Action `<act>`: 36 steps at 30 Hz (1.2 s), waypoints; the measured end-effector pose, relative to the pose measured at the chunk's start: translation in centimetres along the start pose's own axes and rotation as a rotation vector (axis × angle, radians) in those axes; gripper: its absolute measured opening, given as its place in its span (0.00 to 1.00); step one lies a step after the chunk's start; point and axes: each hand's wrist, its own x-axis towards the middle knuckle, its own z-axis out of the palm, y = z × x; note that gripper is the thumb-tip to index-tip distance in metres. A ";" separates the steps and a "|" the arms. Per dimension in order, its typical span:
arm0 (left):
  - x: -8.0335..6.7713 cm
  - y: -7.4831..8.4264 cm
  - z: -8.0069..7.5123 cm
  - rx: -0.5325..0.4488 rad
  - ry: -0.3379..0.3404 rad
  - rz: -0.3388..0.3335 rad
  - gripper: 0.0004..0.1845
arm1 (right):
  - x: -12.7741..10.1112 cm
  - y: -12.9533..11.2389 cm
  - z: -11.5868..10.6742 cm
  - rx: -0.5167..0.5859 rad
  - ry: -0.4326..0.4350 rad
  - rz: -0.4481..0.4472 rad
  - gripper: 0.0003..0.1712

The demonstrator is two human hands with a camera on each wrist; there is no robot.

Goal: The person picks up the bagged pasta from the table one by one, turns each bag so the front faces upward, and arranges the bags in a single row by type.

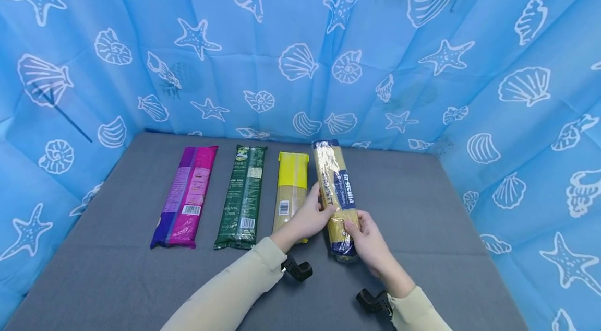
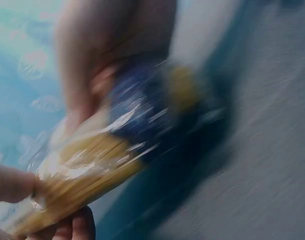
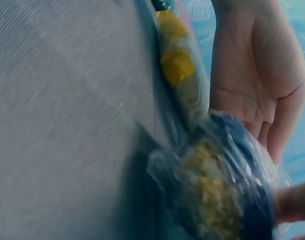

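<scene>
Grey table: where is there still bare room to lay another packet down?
The grey table is bare right of the blue spaghetti packet held by both hands, left of the pink packet, and along the near edge. It is crowded among the green and yellow packets.

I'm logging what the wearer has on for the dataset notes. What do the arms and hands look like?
Both arms wear long, pale beige sleeves reaching to the wrists. The left hand and right hand are bare: no gloves, rings or watch visible. A small black perforated camera mount sits under each wrist, the other on the right.
</scene>
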 end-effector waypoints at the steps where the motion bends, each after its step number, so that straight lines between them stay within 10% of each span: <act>1: -0.2 -0.2 0.7 0.037 -0.003 0.023 0.38 | 0.1 0.1 -0.2 -0.009 0.021 -0.005 0.18; 11: -1.6 -1.3 6.6 0.363 -0.021 0.034 0.35 | 1.1 1.0 -2.4 -0.113 0.179 -0.016 0.21; 16: -1.6 -1.4 7.1 0.377 -0.039 -0.011 0.33 | 1.0 1.6 -3.0 -0.173 0.196 0.036 0.22; 25: -1.7 -1.3 7.3 0.502 -0.119 -0.008 0.41 | -0.5 1.2 -4.8 -0.599 0.090 -0.075 0.34; 31: -0.2 -1.1 8.0 0.605 -0.080 0.005 0.38 | -0.1 0.5 -5.5 -0.741 0.038 -0.036 0.37; 36: 2.2 -1.5 9.0 0.493 0.011 0.027 0.32 | 2.0 0.8 -6.7 -0.764 0.114 0.010 0.39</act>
